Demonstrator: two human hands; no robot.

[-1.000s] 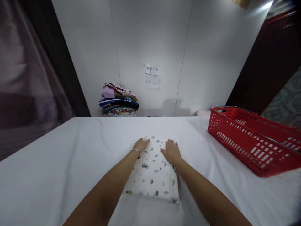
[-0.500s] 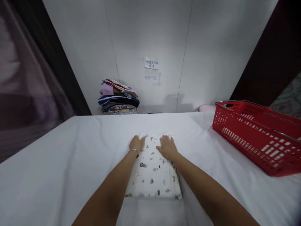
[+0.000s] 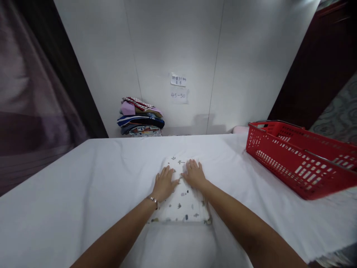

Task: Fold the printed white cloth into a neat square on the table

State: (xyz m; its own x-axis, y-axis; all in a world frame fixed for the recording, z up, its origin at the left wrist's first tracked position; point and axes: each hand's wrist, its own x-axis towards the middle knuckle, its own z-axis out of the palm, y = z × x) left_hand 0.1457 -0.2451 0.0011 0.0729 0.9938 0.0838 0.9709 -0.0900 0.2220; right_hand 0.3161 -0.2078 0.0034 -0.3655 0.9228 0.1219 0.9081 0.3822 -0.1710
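A folded white cloth (image 3: 178,210) with small grey, green and dark prints lies flat in front of me. Its kind beyond folded fabric does not show. My left hand (image 3: 164,184), with a bracelet at the wrist, rests palm down on the cloth's left side, fingers spread. On the upper right part of the cloth, my right hand (image 3: 194,174) lies flat with its fingers stretched forward. Both thumbs point inward toward each other. The palms hide some of the print beneath them.
The cloth lies on a white-covered table (image 3: 111,193). A red plastic basket (image 3: 295,163) with metal handles stands at the right. Behind the far edge is a stack of folded fabrics (image 3: 141,117). Two paper notes (image 3: 179,89) hang on the wall, and a curtain (image 3: 30,104) hangs at left.
My left hand has moved from the cloth's left edge inward onto its top, its fingers now spread. My right hand stays flat near the upper right. The view has shifted slightly.
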